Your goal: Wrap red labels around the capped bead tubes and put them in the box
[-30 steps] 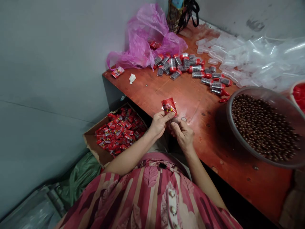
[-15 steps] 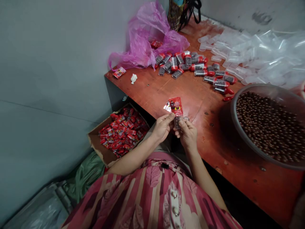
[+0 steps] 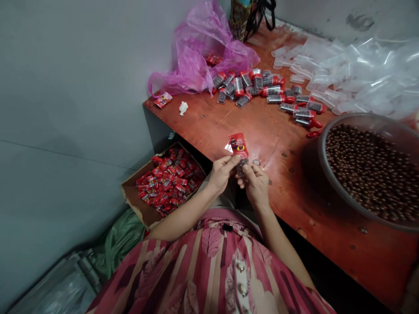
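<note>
Just past the table's near edge, I hold a small clear tube [image 3: 241, 167] of dark balls, with a red printed plastic sleeve [image 3: 238, 143] at its upper end. My left hand [image 3: 221, 172] pinches the lower part of the sleeve where it meets the tube. The fingers of my right hand [image 3: 258, 184] are closed round the tube, thumb on its front. A pale, shiny corner of plastic [image 3: 228, 147] sticks out left of the sleeve. My fingers partly hide the tube, so I cannot tell how far the sleeve covers it.
Red-capped filled tubes [image 3: 244, 101] lie across the table [image 3: 209, 131] near a pink plastic bag [image 3: 196, 56]. Empty clear tubes [image 3: 353, 83] are heaped at back right. A basin [image 3: 322, 148] of brown balls stands right. Below left, a carton [image 3: 131, 187] contains red-wrapped tubes.
The sleeve and tube have shifted slightly left and turned a little in my fingers. Both hands keep their grip; the things around stay as they were.
</note>
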A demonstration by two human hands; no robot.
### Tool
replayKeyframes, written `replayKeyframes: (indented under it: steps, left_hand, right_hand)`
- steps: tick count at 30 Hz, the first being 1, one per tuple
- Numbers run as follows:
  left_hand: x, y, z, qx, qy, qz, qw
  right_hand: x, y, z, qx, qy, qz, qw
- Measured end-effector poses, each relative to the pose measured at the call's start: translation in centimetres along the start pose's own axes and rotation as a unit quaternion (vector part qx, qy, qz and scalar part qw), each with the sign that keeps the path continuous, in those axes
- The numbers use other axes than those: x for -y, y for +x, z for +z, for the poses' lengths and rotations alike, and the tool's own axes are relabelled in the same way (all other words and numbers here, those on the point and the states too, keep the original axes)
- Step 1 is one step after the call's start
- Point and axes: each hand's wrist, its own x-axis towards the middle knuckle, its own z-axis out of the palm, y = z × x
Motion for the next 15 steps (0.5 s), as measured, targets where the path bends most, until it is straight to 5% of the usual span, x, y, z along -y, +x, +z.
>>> replayKeyframes:
  steps: [7,15]
  left_hand:
    - [0.0,1.0,-0.7,0.014,-0.017,-0.073,0.997]
    - [0.3,-0.8,-0.4,-0.004,-0.041,-0.031,0.999]
  right_hand:
    - [-0.2,-0.7,-0.5,0.000,-0.183,-0.075,0.980]
    - [-0.2,0.2,0.3,0.026,-0.005,0.007,1.000]
